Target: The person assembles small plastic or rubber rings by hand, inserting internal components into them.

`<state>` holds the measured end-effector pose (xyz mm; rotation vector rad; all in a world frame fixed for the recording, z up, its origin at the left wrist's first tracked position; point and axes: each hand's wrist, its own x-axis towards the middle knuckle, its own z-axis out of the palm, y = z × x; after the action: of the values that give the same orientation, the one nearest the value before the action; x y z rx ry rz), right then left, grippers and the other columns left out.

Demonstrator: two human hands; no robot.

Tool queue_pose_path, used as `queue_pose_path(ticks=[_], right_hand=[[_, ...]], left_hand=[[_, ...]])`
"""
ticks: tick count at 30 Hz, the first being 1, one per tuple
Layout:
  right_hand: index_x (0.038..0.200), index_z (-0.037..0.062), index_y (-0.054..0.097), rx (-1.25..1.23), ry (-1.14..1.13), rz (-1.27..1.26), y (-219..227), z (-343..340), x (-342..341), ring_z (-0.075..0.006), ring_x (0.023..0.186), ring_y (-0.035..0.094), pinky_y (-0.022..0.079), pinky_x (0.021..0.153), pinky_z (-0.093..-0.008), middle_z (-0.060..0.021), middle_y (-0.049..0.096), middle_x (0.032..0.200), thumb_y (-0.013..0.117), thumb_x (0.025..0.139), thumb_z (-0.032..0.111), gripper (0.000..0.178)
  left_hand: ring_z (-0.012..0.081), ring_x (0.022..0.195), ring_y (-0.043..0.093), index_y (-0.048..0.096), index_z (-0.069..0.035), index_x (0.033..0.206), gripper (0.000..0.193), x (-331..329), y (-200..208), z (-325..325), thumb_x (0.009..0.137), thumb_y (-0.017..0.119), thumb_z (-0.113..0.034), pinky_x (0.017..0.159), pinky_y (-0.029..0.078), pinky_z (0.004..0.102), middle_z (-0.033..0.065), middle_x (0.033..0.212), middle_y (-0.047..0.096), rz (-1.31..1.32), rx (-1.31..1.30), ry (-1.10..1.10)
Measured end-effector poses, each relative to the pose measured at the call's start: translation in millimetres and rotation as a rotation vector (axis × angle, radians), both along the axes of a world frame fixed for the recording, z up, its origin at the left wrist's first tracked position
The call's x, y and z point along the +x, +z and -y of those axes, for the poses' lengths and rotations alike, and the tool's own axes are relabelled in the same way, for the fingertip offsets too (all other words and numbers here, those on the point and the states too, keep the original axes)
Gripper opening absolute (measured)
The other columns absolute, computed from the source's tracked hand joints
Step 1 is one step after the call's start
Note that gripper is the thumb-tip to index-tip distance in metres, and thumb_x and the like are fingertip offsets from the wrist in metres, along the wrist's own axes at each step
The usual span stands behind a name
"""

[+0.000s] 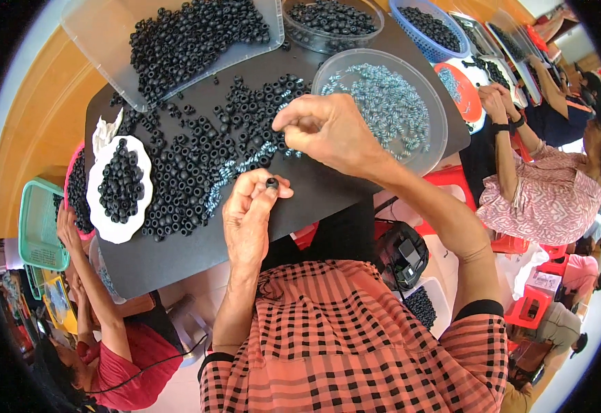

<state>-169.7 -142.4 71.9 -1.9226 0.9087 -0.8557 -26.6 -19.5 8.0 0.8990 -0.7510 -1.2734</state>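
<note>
My left hand (247, 217) is closed, holding a small black hollow cap (272, 183) between thumb and fingertips, its opening facing up. My right hand (335, 132) hovers over the dark table, its thumb and fingers pinched together; what they hold, if anything, is hidden. Beneath and between the hands, a line of small bluish metal springs (245, 164) runs along the near edge of a wide heap of black caps (183, 148). Just right of my right hand stands a round clear tub (390, 103) of springs.
A large clear bin (207, 48) of black caps stands at the back. A white scalloped plate (118, 230) holds finished-looking black pieces at left. A glass bowl (331, 45) and a blue basket (427, 54) hold more. People work at both sides.
</note>
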Motion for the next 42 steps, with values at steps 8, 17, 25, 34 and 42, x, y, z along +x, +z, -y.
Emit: queue_pose_path(ticks=[8,17,25,34,42], right_hand=[[0.091,0.0018,0.069,-0.085,-0.255,0.221,-6,34,-27,-0.0005,0.059,0.045,0.036,0.051,-0.0178,0.0072,0.052,0.063,0.061,0.082,0.006,0.013],[0.091,0.0009,0.07,-0.103,-0.363,0.039,-15,53,-66,-0.0043,0.062,0.055,0.045,0.056,-0.0209,-0.0002,0.064,0.069,0.061,0.081,0.008,0.015],[0.091,0.0006,0.068,-0.052,-0.139,-0.201,-11,35,-67,-0.0034,0.062,0.052,0.043,0.057,-0.0209,0.0003,0.059,0.065,0.062,0.081,0.008,0.013],[0.08,0.0021,0.064,-0.466,-0.02,-0.466,-25,10,-67,-0.0268,0.062,0.061,0.05,0.06,-0.0372,-0.0111,0.061,0.07,0.062,0.072,0.007,0.01],[0.088,0.0027,0.068,-0.194,-0.132,-0.222,-10,-1,-57,-0.0117,0.061,0.058,0.047,0.059,-0.0261,-0.0057,0.062,0.072,0.063,0.075,0.002,0.014]], left_hand=[[0.013,0.087,0.061,0.056,0.0,0.101,0.013,1,-1,-1,0.09,0.049,0.0,0.085,0.044,0.0278,0.0109,0.097,0.063,-0.022,-0.004,-0.025],[0.0152,0.087,0.06,0.056,0.002,0.102,0.013,0,2,0,0.09,0.049,0.0,0.089,0.045,0.0323,0.0113,0.092,0.063,-0.018,-0.012,-0.019],[0.0157,0.089,0.059,0.056,0.002,0.103,0.014,1,1,0,0.091,0.049,0.0,0.09,0.045,0.0329,0.0104,0.089,0.064,-0.003,-0.014,-0.015],[0.0175,0.093,0.059,0.056,0.002,0.103,0.014,0,1,0,0.091,0.05,0.0,0.091,0.044,0.0336,0.0102,0.087,0.064,-0.009,-0.022,-0.019],[0.0155,0.091,0.06,0.056,0.001,0.104,0.014,2,1,-2,0.091,0.05,-0.001,0.09,0.045,0.0322,0.0112,0.093,0.064,0.004,-0.022,-0.019]])
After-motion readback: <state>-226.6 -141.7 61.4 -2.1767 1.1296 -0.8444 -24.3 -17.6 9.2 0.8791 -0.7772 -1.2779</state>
